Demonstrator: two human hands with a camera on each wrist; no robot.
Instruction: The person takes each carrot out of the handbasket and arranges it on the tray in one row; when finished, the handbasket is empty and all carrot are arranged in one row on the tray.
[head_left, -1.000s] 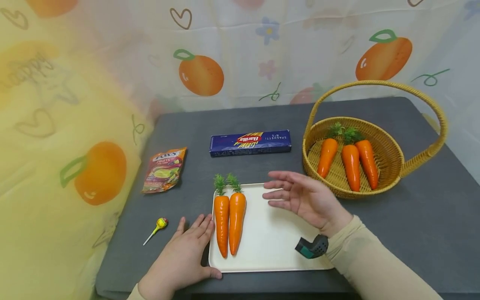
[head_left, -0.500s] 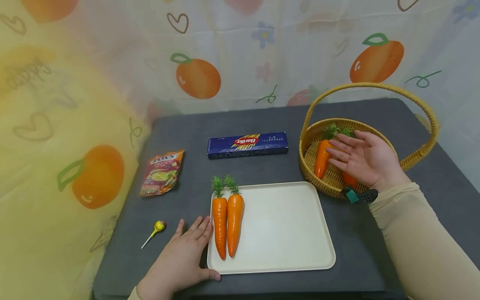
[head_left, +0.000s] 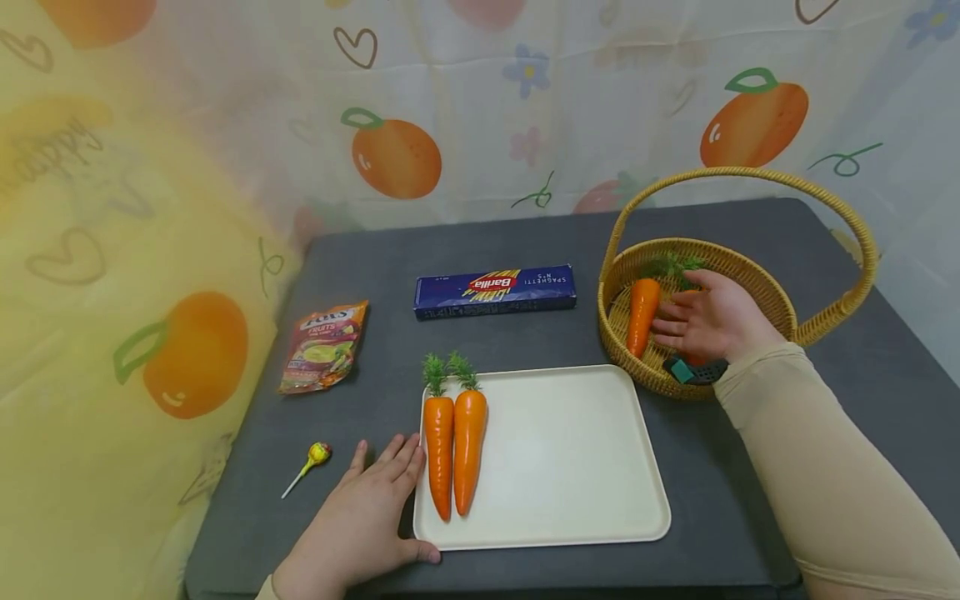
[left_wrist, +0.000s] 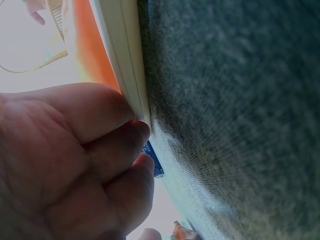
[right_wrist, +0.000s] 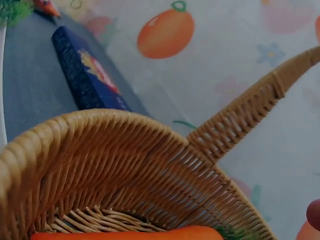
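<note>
My left hand lies with its fingers along the left edge of a cream tray, the thumb at its front corner. Two orange carrots with green tops lie side by side at the tray's left end. My right hand is inside a wicker basket, over the carrots there. Orange shows between its thumb and fingers, but that carrot is mostly hidden. Left of the fingers lies another carrot. In the right wrist view, a carrot shows low in the basket, with one fingertip at the right edge.
The basket's tall handle arches over my right hand. A blue spaghetti box lies behind the tray. On the left are a candy bag and a lollipop. A patterned cloth hangs behind the grey table.
My right hand has moved from above the tray to the right and down into the basket, among the carrots. My left hand has stayed at the tray's edge.
</note>
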